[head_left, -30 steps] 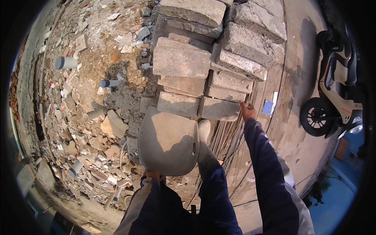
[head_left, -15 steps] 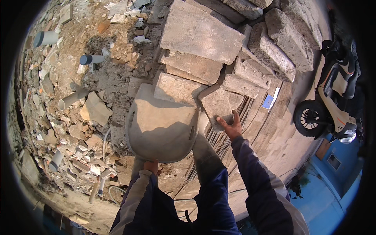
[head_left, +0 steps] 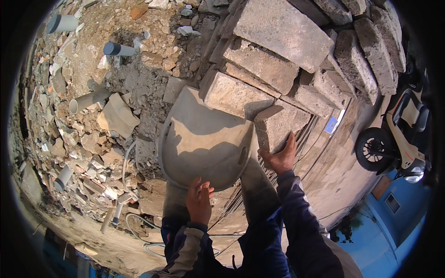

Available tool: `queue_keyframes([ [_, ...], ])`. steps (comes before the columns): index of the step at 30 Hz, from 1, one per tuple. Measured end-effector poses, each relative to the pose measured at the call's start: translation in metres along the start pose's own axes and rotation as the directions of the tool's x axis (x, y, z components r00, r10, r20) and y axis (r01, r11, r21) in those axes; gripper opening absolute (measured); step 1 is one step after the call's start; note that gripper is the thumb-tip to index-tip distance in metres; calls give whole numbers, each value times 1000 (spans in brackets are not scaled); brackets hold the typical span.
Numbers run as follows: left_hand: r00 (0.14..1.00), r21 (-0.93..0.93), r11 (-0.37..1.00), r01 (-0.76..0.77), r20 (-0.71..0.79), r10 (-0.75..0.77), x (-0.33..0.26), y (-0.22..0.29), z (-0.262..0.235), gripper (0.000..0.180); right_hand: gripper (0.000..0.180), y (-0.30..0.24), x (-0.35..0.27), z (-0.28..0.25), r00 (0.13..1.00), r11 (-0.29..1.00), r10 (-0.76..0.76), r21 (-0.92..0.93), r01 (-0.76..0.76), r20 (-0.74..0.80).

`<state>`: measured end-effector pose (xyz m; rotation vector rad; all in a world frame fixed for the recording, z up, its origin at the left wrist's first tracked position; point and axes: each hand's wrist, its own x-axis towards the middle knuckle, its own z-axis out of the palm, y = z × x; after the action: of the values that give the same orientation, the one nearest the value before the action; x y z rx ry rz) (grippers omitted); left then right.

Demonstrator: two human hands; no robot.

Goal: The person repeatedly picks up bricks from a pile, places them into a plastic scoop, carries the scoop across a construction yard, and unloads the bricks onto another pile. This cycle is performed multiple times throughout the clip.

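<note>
1. A large grey concrete basin [head_left: 204, 143], bowl-shaped and dusty, is seen at the centre of the frame, tilted against a stack of rough concrete blocks [head_left: 273, 60].
2. The near rim of the basin is gripped by the left hand [head_left: 198, 200] at lower centre, its fingers curled over the edge and clamped on it.
3. The right hand [head_left: 279, 156], just right of centre, is laid with fingers spread against the lower face of a single concrete block [head_left: 279, 124] at the foot of the stack; it is pressed flat on the block rather than closed around it.
4. That block is set just beside the basin's right edge, at the bottom of the pile.
5. Both forearms are covered by dark blue sleeves [head_left: 296, 217] that enter from the lower edge of the frame.
6. Broken masonry and rubble [head_left: 92, 139] are spread across the left half of the frame, with grey plastic pipes [head_left: 88, 99] scattered among the pieces.
7. A pale scooter [head_left: 394, 139] is parked at the right edge, its black front wheel turned toward the stack.
8. A blue wall [head_left: 394, 217] is seen at the lower right.
</note>
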<state>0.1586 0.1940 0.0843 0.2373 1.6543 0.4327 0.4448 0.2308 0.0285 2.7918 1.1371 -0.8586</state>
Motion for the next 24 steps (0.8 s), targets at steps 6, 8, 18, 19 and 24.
queue_keyframes([
  [6, 998, -79, 996, -48, -47, 44, 5, 0, -2, 44, 129, -44, -79, 72, 966, 976, 30, 202, -84, 258],
  [8, 997, -97, 994, -50, -70, 44, 6, -2, -3, 42, 124, -58, -86, 105, 950, 987, 21, 143, -69, 312],
  [18, 1000, -163, 987, -16, -3, 16, 5, 4, -9, 38, 67, -66, 19, 83, 964, 769, 257, 591, -244, 63],
  [19, 1000, -165, 986, -14, 11, 16, 5, 6, -9, 38, 59, -67, 36, 78, 901, 664, 404, 626, -409, 160],
  [24, 999, -209, 978, -11, 29, 18, 7, 11, -14, 40, 52, -79, 55, 77, 807, 211, 562, 912, -351, 181],
])
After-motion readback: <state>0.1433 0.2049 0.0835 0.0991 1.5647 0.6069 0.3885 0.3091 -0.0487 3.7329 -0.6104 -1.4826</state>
